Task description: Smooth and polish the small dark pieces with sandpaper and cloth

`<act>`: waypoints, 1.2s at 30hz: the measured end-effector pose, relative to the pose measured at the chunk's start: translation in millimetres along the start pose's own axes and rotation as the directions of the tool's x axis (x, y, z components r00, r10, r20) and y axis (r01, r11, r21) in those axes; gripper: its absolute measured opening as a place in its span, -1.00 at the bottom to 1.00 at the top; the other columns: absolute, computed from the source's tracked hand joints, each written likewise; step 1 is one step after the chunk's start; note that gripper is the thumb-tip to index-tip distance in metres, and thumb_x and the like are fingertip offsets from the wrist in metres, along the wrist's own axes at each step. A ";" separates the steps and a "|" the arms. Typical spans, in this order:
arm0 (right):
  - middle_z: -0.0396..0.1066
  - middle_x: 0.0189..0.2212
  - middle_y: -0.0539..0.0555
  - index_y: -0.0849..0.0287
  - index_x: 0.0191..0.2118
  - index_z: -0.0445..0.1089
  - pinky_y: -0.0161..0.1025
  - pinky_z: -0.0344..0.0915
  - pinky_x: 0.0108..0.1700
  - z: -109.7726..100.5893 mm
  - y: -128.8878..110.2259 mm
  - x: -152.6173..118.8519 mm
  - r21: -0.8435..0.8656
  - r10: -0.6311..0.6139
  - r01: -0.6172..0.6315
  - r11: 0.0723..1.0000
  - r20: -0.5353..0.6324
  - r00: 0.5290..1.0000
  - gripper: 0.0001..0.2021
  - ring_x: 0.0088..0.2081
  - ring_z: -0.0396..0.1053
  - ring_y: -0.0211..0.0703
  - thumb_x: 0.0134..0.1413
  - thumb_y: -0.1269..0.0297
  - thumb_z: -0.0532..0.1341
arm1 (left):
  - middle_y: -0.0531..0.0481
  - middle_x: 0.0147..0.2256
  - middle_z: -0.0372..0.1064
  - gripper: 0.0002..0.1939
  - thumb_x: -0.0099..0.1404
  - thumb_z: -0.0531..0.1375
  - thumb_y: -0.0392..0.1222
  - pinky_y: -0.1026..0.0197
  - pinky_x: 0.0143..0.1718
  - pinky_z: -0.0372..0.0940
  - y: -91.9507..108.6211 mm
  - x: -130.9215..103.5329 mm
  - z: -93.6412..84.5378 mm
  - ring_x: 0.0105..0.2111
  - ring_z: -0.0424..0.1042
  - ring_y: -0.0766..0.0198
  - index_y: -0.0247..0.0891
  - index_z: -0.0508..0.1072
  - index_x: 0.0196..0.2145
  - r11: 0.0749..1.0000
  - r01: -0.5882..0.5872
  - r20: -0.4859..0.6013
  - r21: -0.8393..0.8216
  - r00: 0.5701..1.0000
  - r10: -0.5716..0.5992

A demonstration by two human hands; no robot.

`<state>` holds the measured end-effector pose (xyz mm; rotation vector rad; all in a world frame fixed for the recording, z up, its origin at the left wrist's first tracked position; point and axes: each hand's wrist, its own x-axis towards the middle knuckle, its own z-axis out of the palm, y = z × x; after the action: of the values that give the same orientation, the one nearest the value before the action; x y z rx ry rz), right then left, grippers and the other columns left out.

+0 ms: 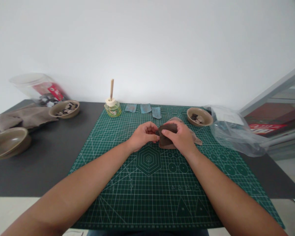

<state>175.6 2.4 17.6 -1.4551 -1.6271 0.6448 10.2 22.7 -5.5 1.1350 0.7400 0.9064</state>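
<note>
My right hand (pixel 180 135) grips a dark brown flat sheet (pixel 167 138), its thumb pressed on the near face. Behind the sheet and under the hand, a thin pinkish-brown cloth (pixel 198 140) sticks out to the right. At the sheet's left edge is my left hand (pixel 142 136), its fingers curled and pinched on a small dark piece (pixel 157 132) whose kind I cannot make out. Both hands are just above the green cutting mat (pixel 149 196). Three bluish-grey patches (pixel 146 108) lie at the mat's back edge.
At the back left of the mat stands a glass bottle (pixel 113 108) with a wooden stick. Bowls of small chips sit left (pixel 76 111) and right (pixel 206 119). A larger bowl (pixel 9 144), brown cloth (pixel 27 118) and plastic bags (pixel 238 137) lie around the mat.
</note>
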 end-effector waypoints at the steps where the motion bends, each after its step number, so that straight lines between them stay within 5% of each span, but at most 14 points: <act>1: 0.47 -0.37 0.04 0.12 -0.36 0.40 -0.08 0.27 -0.17 -0.2 0.0 0.1 0.002 -0.003 0.003 1.000 0.001 1.000 -0.86 -0.28 0.40 -0.05 -0.16 0.27 0.24 | 0.12 -0.54 0.35 -0.70 -0.13 0.31 -0.41 0.35 -0.53 0.27 -0.1 0.1 0.1 -0.57 0.33 0.44 -0.34 0.31 -0.40 1.000 0.000 0.000 0.000 1.000 0.000; 36: 0.46 -0.36 0.06 0.15 -0.36 0.40 -0.10 0.29 -0.20 -1.7 0.8 1.2 -0.073 -0.051 0.050 0.996 -0.015 0.999 -0.85 -0.29 0.40 -0.06 -0.16 0.26 0.23 | 0.12 -0.53 0.35 -0.69 -0.13 0.30 -0.42 0.36 -0.54 0.27 -1.1 0.7 -0.7 -0.58 0.33 0.45 -0.35 0.31 -0.40 1.000 -0.016 0.006 -0.003 1.000 0.016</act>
<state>177.5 3.5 18.2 -1.4623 -1.6841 0.5493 10.2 23.5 -6.8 1.1418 0.7253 0.9168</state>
